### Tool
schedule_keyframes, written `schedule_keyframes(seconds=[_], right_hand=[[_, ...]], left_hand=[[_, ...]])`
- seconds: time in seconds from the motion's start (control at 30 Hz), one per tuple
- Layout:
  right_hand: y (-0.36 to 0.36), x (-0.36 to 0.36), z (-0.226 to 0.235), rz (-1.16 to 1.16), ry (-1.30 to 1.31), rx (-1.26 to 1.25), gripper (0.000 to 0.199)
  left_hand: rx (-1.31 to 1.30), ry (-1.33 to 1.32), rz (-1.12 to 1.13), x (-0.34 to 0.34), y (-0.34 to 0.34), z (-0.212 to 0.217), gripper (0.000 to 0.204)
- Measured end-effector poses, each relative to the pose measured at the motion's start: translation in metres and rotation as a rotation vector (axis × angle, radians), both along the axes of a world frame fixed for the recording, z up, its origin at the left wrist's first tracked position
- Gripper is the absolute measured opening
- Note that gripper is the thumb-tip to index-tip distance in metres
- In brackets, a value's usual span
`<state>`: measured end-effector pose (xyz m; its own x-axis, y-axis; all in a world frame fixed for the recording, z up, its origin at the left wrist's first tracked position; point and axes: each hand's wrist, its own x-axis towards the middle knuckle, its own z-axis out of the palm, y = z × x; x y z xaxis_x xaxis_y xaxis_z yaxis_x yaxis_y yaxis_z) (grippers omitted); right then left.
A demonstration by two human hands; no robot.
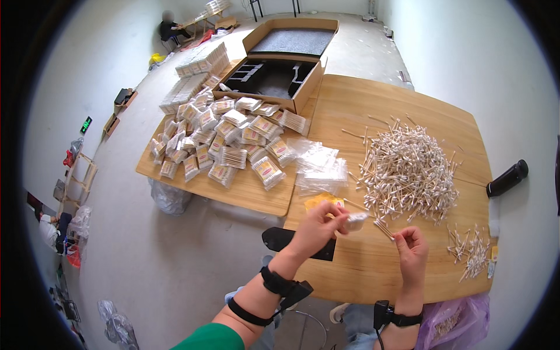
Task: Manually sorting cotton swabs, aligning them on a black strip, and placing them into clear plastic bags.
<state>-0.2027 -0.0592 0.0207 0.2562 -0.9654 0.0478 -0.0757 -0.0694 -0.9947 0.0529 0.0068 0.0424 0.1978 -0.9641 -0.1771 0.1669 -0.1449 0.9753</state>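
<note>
My left hand is closed on a bunch of cotton swabs, its white tips pressed together and slightly blurred. Whether a clear bag surrounds the bunch, I cannot tell. To the right, my right hand pinches a few loose cotton swabs between thumb and fingers, their ends toward the bunch. Just beyond both hands lies a large heap of loose cotton swabs. Yellow printed cards lie behind my left hand, partly covered by it. Flat clear plastic bags are stacked farther back.
Many filled swab packets cover the left table, beside an open cardboard box. A smaller swab pile lies at right, near a black bottle. A purple bag hangs below the table edge. Other people sit far left.
</note>
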Motion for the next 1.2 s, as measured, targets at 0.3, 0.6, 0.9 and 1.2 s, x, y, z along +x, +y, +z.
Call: schedule_keyframes(seconds=[0.3,0.6,0.9,1.2], right_hand=[[-0.002,-0.006,0.005,-0.075,-0.081,0.080,0.005],[-0.005,0.002,0.009,-0.022,-0.054,0.109,0.007],[-0.001,-0.008,-0.004,-0.033,-0.095,0.089,0.008],[-0.003,-0.006,0.008,-0.049,-0.107,0.140,0.008]], left_hand=[[-0.613,-0.775,0.722,0.152,-0.017,0.040,0.010],[-0.238,-1.225,0.633,0.235,-0.056,0.020,0.020],[-0.352,-1.354,0.362,0.129,-0.110,-0.036,0.019],[0.066,-1.494,0.207,0.129,-0.133,-0.048,0.022]])
